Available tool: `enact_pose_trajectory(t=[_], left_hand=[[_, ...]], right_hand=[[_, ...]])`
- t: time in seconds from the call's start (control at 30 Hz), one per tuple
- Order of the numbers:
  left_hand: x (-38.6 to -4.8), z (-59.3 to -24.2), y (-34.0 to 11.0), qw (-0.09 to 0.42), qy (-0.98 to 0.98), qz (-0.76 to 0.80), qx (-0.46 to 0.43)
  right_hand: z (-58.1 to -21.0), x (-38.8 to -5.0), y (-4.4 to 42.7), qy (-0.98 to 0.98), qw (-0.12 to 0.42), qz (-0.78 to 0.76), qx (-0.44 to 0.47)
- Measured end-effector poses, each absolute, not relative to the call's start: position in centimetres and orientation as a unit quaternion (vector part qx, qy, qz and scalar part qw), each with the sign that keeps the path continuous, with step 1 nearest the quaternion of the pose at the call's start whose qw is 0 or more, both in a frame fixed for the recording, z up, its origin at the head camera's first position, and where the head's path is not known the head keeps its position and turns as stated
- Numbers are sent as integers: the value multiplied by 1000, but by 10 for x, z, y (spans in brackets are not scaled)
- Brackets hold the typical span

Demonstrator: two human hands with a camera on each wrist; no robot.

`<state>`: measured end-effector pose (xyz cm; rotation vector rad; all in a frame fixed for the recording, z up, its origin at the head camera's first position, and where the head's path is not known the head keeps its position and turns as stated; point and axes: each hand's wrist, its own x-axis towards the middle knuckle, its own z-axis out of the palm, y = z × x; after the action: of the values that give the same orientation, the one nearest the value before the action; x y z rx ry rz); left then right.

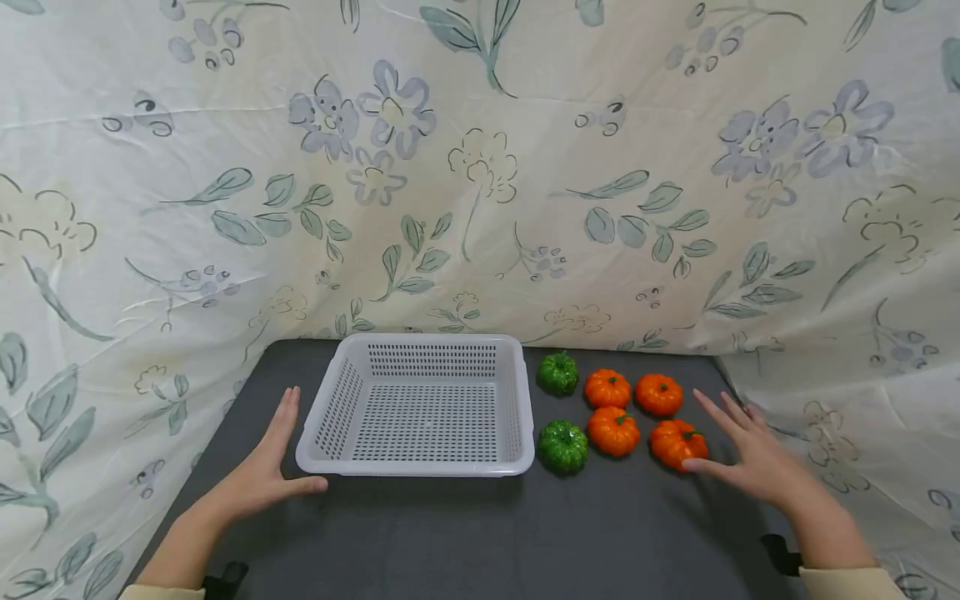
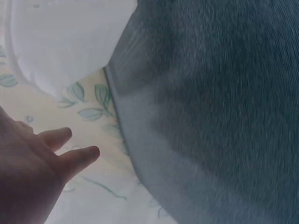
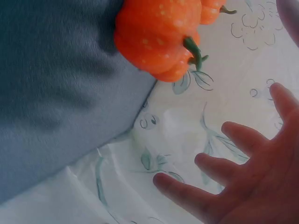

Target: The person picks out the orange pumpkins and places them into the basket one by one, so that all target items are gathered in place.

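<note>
A white perforated basket stands on the dark table, with nothing in it. To its left my left hand is held with fingers straight and thumb spread, holding nothing; the left wrist view shows this hand near the basket's white side. Right of the basket are two green pumpkins and several orange pumpkins. My right hand, fingers spread and empty, is just right of the nearest orange pumpkin. In the right wrist view the hand is apart from an orange pumpkin.
Floral cloth hangs behind the dark table and along both its sides. The table's back edge runs just behind the basket and the pumpkins. A dark band is on each wrist by the light sleeves.
</note>
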<state>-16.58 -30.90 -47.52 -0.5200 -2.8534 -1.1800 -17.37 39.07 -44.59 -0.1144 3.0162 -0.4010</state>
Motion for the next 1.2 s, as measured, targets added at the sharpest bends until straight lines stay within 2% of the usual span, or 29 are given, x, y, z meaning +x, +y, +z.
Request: enact_pose_trajectory(t=[0.2, 0.8, 1.2], left_hand=[[-170, -481, -304, 23, -906, -389, -167], [-180, -490, -291, 29, -889, -417, -188], [-184, -493, -291, 6, -894, -414, -174]], right_hand=[[-457, -177, 390, 988, 46, -147, -28], [-493, -189, 402, 976, 33, -216, -14], [-512, -193, 402, 959, 53, -279, -1]])
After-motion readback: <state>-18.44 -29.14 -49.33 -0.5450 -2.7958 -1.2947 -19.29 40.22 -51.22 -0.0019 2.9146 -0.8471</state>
